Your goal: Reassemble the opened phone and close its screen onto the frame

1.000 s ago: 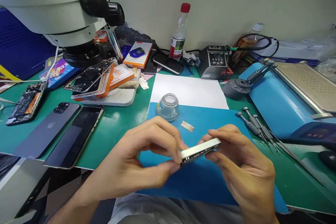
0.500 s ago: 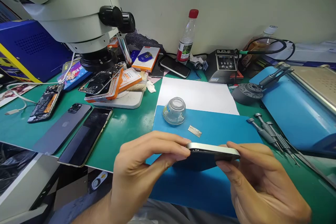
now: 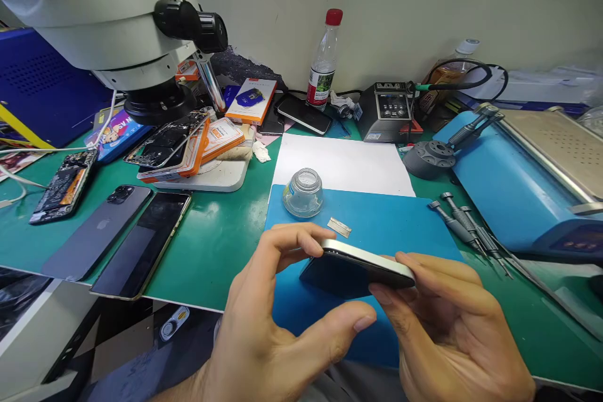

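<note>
A phone (image 3: 351,269) with a pale metal rim and a dark face is held edge-on above the blue mat (image 3: 391,232). My left hand (image 3: 277,320) curls its fingers over the phone's left end, thumb stretched out below it. My right hand (image 3: 452,333) pinches the right end between fingers and thumb. A small glass jar (image 3: 303,193) and a little metal blade (image 3: 339,227) lie on the mat just beyond the phone.
A microscope (image 3: 117,25) stands at the left over opened phones (image 3: 167,144). Two whole phones (image 3: 117,235) lie at the front left edge. Screwdrivers (image 3: 464,226), a blue machine (image 3: 518,182), a soldering station (image 3: 386,110), a bottle (image 3: 324,63) and white paper (image 3: 342,163) fill the back and right.
The phone has tilted so its dark face shows underneath. My left thumb has come off the phone and now points out below it. The view shifted slightly.
</note>
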A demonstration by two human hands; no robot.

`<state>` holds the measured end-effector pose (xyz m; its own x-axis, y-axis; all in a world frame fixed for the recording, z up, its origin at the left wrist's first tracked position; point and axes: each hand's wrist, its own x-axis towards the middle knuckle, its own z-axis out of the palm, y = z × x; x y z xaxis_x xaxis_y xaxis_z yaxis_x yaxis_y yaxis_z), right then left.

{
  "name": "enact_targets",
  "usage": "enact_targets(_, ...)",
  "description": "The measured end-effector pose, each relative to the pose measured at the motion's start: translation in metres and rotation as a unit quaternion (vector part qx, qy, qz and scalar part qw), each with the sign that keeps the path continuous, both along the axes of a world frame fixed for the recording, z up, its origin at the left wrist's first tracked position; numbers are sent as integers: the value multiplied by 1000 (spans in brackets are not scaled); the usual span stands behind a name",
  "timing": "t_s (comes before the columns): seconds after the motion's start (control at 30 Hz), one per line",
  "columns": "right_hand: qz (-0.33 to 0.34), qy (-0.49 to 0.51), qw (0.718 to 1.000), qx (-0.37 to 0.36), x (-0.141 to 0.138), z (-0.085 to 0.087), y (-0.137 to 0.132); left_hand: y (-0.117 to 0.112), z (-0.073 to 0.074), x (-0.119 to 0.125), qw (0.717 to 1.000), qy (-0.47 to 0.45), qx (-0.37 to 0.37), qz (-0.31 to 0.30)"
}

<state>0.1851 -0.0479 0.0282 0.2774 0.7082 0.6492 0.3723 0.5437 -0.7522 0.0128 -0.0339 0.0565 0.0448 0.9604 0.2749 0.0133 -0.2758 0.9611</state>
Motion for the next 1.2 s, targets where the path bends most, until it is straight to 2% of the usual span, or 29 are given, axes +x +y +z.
enact_targets(0.23,8,30,999,28,-7,-2,-4,-2,1,12,999,-20,-25,-2)
enact_targets(0.43,3,4,999,39,-10,-7,-6,-7,-7,20,999,-20,-2,49)
enact_targets(0.57,1,0,999,34,-13,-9,-8,-5,-8,19,999,-20,13,34)
enact_targets(0.83,5,30,999,21,-20,-8,-15,-7,-7,26,998,-61,-12,24)
enact_targets(1.03,-1,33,994,-100,-36,-1,-23,-10,-14,29,995,-94,-17,9)
enact_targets(1.2,19,54,986,-154,-47,10,-29,-10,-16,33,995,-100,6,12)
